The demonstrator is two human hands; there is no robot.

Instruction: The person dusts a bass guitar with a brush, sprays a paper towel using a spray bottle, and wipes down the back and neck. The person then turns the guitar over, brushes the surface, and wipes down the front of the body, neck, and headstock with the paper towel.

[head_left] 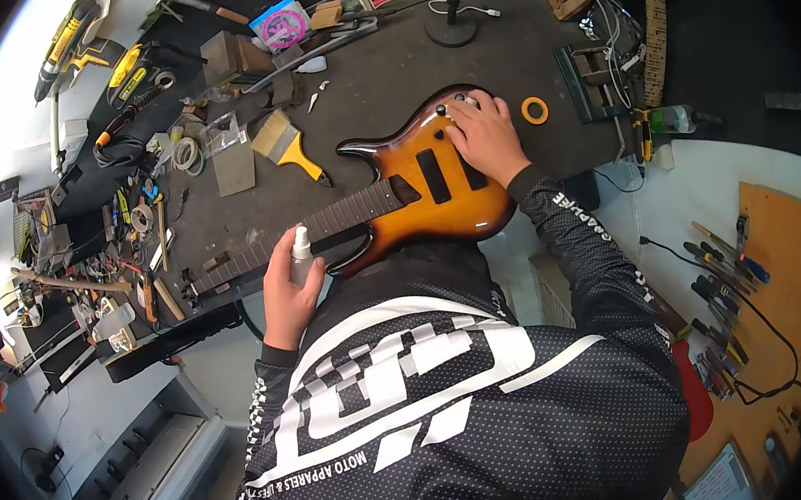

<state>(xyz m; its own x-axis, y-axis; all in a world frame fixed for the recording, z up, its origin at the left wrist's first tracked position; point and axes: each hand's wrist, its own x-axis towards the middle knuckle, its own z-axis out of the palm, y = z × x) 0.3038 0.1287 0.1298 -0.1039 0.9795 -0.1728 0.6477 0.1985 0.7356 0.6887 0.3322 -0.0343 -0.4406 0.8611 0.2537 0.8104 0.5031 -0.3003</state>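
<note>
An electric bass guitar body (407,213) with a glossy amber and dark-edged finish lies at the front of the bench, its fretted neck (322,224) running to the left. My left hand (288,293) is wrapped round a small white spray bottle (300,244), held upright near the neck. On the upper right of the body rests my right hand (489,137), fingers apart among the control knobs (440,110). Part of the right-hand pickup (475,175) is under that hand. Two dark pickups sit below it.
A yellow-handled paintbrush (297,154) lies behind the neck. An orange tape roll (534,111) and a vise (591,81) are at the right. A black stand (451,27) is at the back, and hand tools crowd the left, near a yellow drill (68,41).
</note>
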